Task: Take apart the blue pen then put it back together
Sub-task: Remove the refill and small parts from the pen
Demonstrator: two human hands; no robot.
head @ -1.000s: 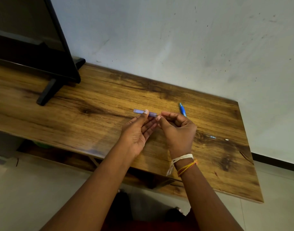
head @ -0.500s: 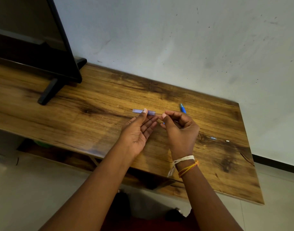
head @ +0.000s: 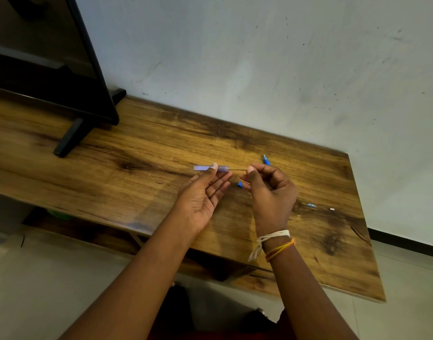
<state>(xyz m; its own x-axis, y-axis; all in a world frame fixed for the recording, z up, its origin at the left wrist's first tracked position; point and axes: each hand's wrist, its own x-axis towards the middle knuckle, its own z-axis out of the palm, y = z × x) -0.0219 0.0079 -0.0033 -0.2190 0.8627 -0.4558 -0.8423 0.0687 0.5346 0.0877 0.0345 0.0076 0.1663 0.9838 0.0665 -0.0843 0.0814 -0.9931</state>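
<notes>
My left hand (head: 205, 192) pinches the translucent blue pen barrel (head: 202, 167) between thumb and fingers, holding it level above the wooden table (head: 136, 168). My right hand (head: 271, 190) pinches the thin dark refill (head: 237, 170), which sticks out of the barrel's right end. A small blue tip piece (head: 240, 184) shows below my right fingers; I cannot tell whether it lies on the table or is held. A blue pen part (head: 266, 160) lies on the table just behind my right hand.
Two tiny pen parts, one bluish (head: 311, 205) and one white (head: 331, 209), lie on the table right of my right hand. A black TV (head: 63, 69) on its stand (head: 68, 138) fills the table's left end. A grey wall rises behind.
My hands have drawn apart. The right hand has pulled the refill rightward out of the barrel, so a length of it now shows between the hands.
</notes>
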